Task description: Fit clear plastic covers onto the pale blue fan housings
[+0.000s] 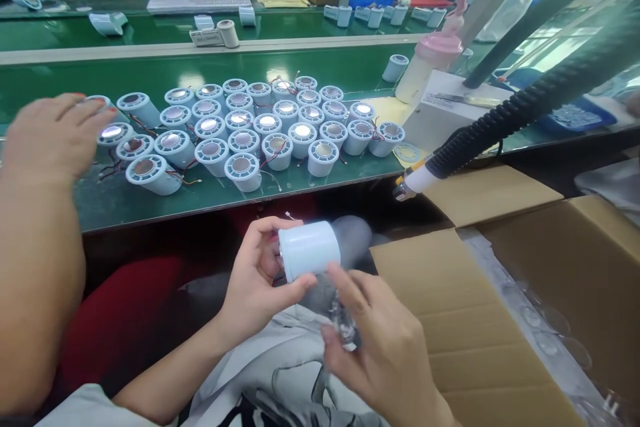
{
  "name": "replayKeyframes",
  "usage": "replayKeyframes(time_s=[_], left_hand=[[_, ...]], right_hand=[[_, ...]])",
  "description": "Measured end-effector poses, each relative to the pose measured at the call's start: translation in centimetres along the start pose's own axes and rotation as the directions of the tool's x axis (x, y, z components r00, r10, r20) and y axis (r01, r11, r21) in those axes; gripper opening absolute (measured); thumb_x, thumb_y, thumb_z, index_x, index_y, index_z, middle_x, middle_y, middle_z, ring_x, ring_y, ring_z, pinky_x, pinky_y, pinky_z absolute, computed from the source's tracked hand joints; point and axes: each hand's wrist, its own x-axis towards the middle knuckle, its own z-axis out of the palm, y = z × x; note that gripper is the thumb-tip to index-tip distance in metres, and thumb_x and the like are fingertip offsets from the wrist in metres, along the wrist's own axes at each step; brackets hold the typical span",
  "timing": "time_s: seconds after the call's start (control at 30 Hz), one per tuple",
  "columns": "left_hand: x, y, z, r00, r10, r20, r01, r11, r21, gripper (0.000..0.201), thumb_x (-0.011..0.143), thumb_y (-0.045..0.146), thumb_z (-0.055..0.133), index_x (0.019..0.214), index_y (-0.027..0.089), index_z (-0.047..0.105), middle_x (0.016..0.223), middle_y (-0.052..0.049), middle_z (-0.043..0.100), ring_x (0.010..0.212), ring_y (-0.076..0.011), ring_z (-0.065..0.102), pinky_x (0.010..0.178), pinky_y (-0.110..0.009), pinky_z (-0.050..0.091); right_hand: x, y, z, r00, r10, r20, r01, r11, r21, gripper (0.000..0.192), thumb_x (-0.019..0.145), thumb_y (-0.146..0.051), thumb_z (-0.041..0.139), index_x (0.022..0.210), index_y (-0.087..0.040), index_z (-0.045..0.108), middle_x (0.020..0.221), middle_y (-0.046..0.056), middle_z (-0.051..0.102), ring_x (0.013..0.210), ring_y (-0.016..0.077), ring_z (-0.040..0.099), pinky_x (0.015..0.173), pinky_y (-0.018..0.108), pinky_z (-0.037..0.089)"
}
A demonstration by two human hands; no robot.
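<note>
A blue cup [313, 250] is gripped by the left hand [250, 287] near the green table [125, 207]; a blurred clear piece [344, 321] is held in the right hand [387, 327]. Through a loosened grip, either could be dropped.

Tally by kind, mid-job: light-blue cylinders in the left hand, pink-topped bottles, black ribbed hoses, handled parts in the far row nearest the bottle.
Light-blue cylinder in the left hand: 1
Pink-topped bottle: 1
Black ribbed hose: 1
Handled parts in that row: 4
Total: 7
</note>
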Motion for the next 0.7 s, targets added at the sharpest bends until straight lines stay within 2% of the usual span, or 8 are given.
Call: replayKeyframes(time_s=[0.17, 0.27, 0.33, 0.43, 0.5, 0.57, 0.63, 0.7], left_hand=[[-0.3, -0.8, 0.3, 0.999, -0.053, -0.005, 0.053, 0.999, 0.006, 0.045, 0.069, 0.013, 0.078, 0.106, 0.025, 0.056, 0.103, -0.001, 0.065, 0.081, -0.0113, 0.065, 0.066, -0.018, 0.055], [-0.5, -1.3, 0.3, 0.994, -0.108, -0.016, 0.108, 0.994, -0.027, 0.044, 0.067, 0.016, 0.080, 0.104, 0.024, 0.056, 0.102, -0.002, 0.065, 0.081, -0.0116, 0.065, 0.067, -0.019, 0.055], [-0.7, -1.0, 0.2, 0.995, -0.102, -0.023, 0.101, 0.995, -0.025, 0.043, 0.067, 0.015, 0.079, 0.103, 0.023, 0.057, 0.102, -0.002, 0.066, 0.083, -0.0118, 0.065, 0.068, -0.019, 0.055], [-0.8, 0.1, 0.1, 0.997, 0.040, -0.062, -0.039, 0.999, 0.018, 0.048, 0.062, 0.011, 0.079, 0.104, 0.023, 0.059, 0.103, -0.001, 0.065, 0.092, -0.0136, 0.064, 0.075, -0.019, 0.054], [-0.8, 0.8, 0.1, 0.990, 0.120, -0.076, -0.117, 0.992, 0.049, 0.050, 0.060, 0.008, 0.079, 0.103, 0.024, 0.060, 0.104, -0.001, 0.064, 0.096, -0.0141, 0.063, 0.079, -0.018, 0.053], [-0.6, 1.0, 0.2, 0.994, 0.094, -0.050, -0.092, 0.995, 0.044, 0.047, 0.062, 0.011, 0.078, 0.103, 0.024, 0.060, 0.103, 0.000, 0.064, 0.092, -0.0127, 0.063, 0.075, -0.017, 0.052], [-0.6, 0.8, 0.2, 1.000, 0.017, 0.000, -0.017, 1.000, 0.016, 0.043, 0.067, 0.017, 0.078, 0.104, 0.026, 0.059, 0.103, 0.000, 0.064, 0.085, -0.0112, 0.063, 0.070, -0.016, 0.052], [-0.6, 0.4, 0.2, 0.998, -0.037, 0.049, 0.037, 0.999, 0.000, 0.042, 0.071, 0.024, 0.077, 0.108, 0.029, 0.058, 0.102, 0.000, 0.063, 0.080, -0.0108, 0.062, 0.067, -0.017, 0.051]], right_hand=[[0.1, -0.8, 1.3, 0.999, 0.031, 0.033, -0.028, 0.995, -0.097, 0.046, 0.083, -0.024, 0.043, 0.126, -0.030, 0.060, 0.066, 0.002, 0.055, 0.054, 0.0175, 0.055, 0.045, 0.023, 0.039], [0.0, 0.3, 1.8, 0.995, 0.071, 0.069, -0.064, 0.994, -0.091, 0.048, 0.084, -0.024, 0.041, 0.127, -0.029, 0.061, 0.065, 0.002, 0.055, 0.056, 0.0173, 0.057, 0.045, 0.022, 0.038], [-0.2, 1.7, 2.0, 0.981, 0.163, 0.104, -0.150, 0.982, -0.116, 0.050, 0.085, -0.027, 0.040, 0.133, -0.026, 0.057, 0.068, 0.003, 0.058, 0.059, 0.0187, 0.059, 0.047, 0.023, 0.040], [-0.4, 4.1, 2.2, 0.895, 0.390, 0.215, -0.354, 0.916, -0.188, 0.053, 0.088, -0.031, 0.040, 0.140, -0.022, 0.049, 0.067, 0.003, 0.061, 0.058, 0.0214, 0.060, 0.048, 0.026, 0.041], [-0.5, 5.1, 2.2, 0.851, 0.457, 0.259, -0.436, 0.889, -0.139, 0.055, 0.090, -0.032, 0.038, 0.143, -0.022, 0.044, 0.071, 0.003, 0.064, 0.060, 0.0219, 0.061, 0.051, 0.028, 0.044], [-0.5, 5.1, 2.0, 0.869, 0.425, 0.252, -0.442, 0.897, 0.010, 0.057, 0.092, -0.034, 0.037, 0.147, -0.021, 0.036, 0.081, 0.004, 0.067, 0.069, 0.0220, 0.064, 0.056, 0.029, 0.047], [-0.4, 4.4, 1.6, 0.901, 0.358, 0.244, -0.400, 0.904, 0.152, 0.059, 0.093, -0.035, 0.035, 0.150, -0.022, 0.029, 0.089, 0.005, 0.068, 0.076, 0.0218, 0.065, 0.061, 0.029, 0.050], [-0.2, 3.4, 1.3, 0.922, 0.292, 0.255, -0.348, 0.913, 0.214, 0.060, 0.093, -0.036, 0.037, 0.150, -0.022, 0.027, 0.096, 0.006, 0.068, 0.083, 0.0223, 0.066, 0.066, 0.030, 0.052]])
